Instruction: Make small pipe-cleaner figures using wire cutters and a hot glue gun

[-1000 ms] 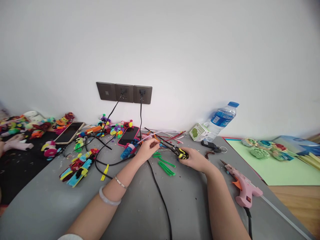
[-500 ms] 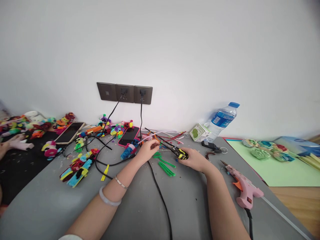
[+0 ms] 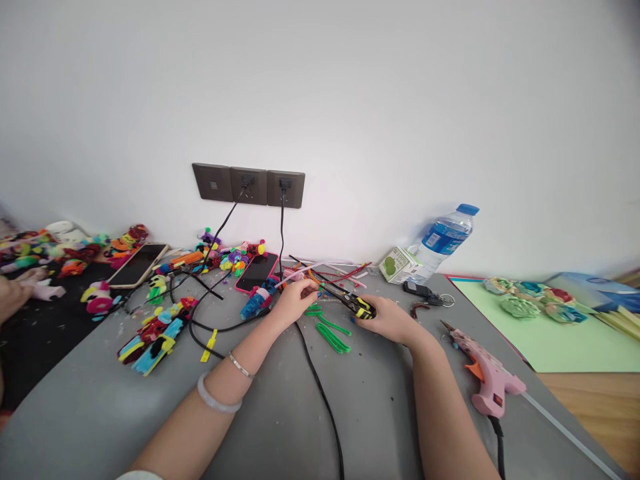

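My left hand [image 3: 297, 300] is closed in a pinch over the middle of the grey table, with a small green tip of pipe cleaner [image 3: 321, 287] showing at its fingertips. My right hand [image 3: 387, 319] grips scissors with black and yellow handles [image 3: 364, 309]; their dark blades point left toward the left fingertips. Whether the blades touch the green tip I cannot tell. Just below lie folded green pipe cleaners [image 3: 333, 338]. Behind both hands is a loose pile of pink, red and orange pipe cleaners [image 3: 345, 272]. A blue pipe-cleaner figure [image 3: 256, 303] lies left of my left hand.
A pink glue gun [image 3: 487, 377] lies at right, near a water bottle [image 3: 445, 241], small box [image 3: 395, 264] and keys [image 3: 427, 293]. Black cables [image 3: 320, 387] cross the table. Phones [image 3: 257, 272] and pipe-cleaner figures [image 3: 155, 337] lie left. Another person's hand [image 3: 14, 297] is at far left.
The green tip shows more plainly at my left fingertips, close to the scissors' blades. Both my hands stay nearly in place. The other person's hand at far left has shifted slightly.
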`<state>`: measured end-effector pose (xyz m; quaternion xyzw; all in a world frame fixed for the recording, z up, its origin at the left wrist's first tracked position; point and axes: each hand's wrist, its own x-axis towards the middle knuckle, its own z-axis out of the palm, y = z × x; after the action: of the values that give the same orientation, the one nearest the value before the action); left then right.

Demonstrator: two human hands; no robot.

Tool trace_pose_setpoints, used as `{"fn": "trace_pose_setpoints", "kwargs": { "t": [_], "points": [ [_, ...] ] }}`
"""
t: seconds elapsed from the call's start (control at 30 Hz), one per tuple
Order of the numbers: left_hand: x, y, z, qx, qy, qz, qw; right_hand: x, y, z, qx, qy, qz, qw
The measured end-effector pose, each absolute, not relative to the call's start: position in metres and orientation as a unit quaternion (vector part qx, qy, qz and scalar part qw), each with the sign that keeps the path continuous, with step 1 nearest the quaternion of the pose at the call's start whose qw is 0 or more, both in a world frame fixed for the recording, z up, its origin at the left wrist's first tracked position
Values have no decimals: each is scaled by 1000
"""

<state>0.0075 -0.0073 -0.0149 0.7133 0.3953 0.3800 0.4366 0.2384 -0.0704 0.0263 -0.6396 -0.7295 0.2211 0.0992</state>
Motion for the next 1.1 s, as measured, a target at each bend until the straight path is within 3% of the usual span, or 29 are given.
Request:
{"fn": "trace_pose_setpoints", "kwargs": {
  "t": [1.1],
  "points": [
    [6,-3,-19,730,396,385,401,239,-74,27,-649,-721,220,103]
  ]
}}
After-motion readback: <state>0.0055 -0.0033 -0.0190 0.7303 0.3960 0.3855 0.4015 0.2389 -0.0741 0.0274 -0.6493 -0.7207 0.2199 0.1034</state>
